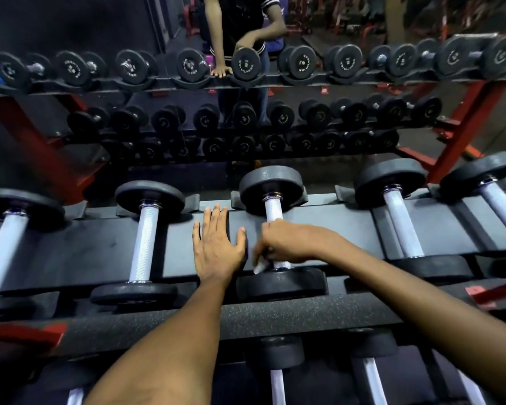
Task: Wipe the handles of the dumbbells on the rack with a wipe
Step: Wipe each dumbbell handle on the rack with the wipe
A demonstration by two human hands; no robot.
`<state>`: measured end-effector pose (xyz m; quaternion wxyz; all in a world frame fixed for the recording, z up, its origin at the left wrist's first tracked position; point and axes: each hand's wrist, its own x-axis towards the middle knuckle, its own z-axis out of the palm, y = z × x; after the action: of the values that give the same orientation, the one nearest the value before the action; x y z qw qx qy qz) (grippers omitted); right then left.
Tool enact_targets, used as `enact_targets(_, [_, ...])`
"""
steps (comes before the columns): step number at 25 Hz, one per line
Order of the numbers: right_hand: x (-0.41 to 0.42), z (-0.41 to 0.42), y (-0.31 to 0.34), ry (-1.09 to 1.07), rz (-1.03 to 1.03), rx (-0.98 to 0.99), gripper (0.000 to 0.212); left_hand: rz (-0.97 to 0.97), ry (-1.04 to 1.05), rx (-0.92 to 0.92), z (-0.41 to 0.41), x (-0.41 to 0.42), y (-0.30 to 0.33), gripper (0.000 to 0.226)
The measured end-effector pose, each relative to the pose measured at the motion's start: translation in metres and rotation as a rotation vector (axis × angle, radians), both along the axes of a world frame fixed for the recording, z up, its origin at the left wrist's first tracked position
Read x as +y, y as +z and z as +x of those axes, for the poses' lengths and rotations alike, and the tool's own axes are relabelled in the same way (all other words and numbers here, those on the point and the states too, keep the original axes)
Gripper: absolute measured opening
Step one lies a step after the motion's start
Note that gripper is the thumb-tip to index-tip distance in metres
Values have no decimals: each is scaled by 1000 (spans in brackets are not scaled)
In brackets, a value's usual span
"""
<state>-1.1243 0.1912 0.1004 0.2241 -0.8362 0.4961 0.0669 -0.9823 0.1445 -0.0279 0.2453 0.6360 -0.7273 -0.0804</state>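
Observation:
Several black dumbbells with silver knurled handles lie across the top shelf of the rack (348,226). My right hand (287,242) is curled over the lower part of the middle dumbbell's handle (273,207) and holds a white wipe (260,266) against it; only a corner of the wipe shows beneath my fingers. My left hand (215,244) lies flat on the black shelf pad, fingers straight, just left of that dumbbell. The dumbbell to the left (145,244) and the one to the right (402,226) lie untouched.
A mirror behind the rack shows the rack's other tiers and a person's reflection (243,33). A lower shelf with more dumbbells (276,372) sits beneath my arms. Red frame posts (462,133) stand at both sides.

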Motion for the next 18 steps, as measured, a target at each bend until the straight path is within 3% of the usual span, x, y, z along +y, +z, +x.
enact_targets(2, [2, -16, -3, 76, 23, 75, 34, -13, 6, 9, -1, -1, -1, 65])
enact_targets(4, [6, -22, -1, 26, 32, -14, 32, -21, 20, -1, -2, -4, -3, 63])
enact_targets(10, [8, -36, 6, -30, 95, -18, 30, -15, 17, 1, -2, -3, -1, 62])
enact_targets(14, [20, -45, -2, -45, 106, -177, 30, -25, 21, -8, -1, -2, -1, 62])
enact_targets(16, [24, -61, -5, -129, 180, -263, 27, -22, 21, -1, -1, -1, -1, 61])
enact_targets(18, [19, -82, -8, -282, 163, -191, 23, -31, 24, 6, 0, -1, -1, 61])
